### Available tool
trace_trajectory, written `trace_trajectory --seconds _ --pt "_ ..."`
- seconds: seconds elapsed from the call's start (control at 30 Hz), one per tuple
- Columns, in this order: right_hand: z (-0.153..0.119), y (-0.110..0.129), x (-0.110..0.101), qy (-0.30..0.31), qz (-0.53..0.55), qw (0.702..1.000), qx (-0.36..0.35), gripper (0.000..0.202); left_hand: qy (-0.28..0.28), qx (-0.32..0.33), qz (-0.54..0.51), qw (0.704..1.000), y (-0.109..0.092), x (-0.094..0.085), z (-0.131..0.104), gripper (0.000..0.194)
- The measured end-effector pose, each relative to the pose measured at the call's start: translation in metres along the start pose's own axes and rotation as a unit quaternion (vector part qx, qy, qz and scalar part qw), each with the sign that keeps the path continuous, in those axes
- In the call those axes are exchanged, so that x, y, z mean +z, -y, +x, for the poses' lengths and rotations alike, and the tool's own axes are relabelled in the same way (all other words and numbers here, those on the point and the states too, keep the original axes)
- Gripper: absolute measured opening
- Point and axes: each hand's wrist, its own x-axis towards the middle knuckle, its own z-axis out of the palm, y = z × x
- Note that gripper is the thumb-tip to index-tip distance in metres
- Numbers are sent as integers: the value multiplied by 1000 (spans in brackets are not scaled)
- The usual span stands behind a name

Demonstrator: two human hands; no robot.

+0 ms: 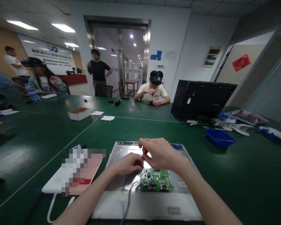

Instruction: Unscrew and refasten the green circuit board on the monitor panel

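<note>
My right hand point(160, 153) is closed around an orange and black screwdriver point(144, 150), held upright over the back of a silver display panel point(117, 204). Close to the screwdriver's lower end, my left hand point(128, 163) has its fingers pinched together; whatever sits between them is hidden. Just below both hands, a green circuit board point(155, 181) lies on the panel. Grey cables point(128, 200) run from the board's left side toward the panel's near edge. The screwdriver's tip is covered by my fingers.
Left of the panel lie a white device point(53, 181) and a pink one point(93, 170) with white cables. A blue tray point(220, 137) and a black monitor point(201, 100) stand to the right. Across the green table point(121, 125) are an open box point(79, 114) and a seated person point(155, 90).
</note>
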Motion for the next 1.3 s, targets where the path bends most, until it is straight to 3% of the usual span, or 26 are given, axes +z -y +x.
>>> trace_trajectory --seconds 0.37,0.7,1.3 --pt "4 -3 5 -11 -42 999 22 10 3 0 6 1000 -7 -2 -1 14" --pt "1 -1 2 -10 -20 1000 -2 20 0 -2 -6 1000 -3 0 0 17" --pt "1 1 1 -4 -30 1000 -5 16 -6 9 9 1000 0 1 -1 17"
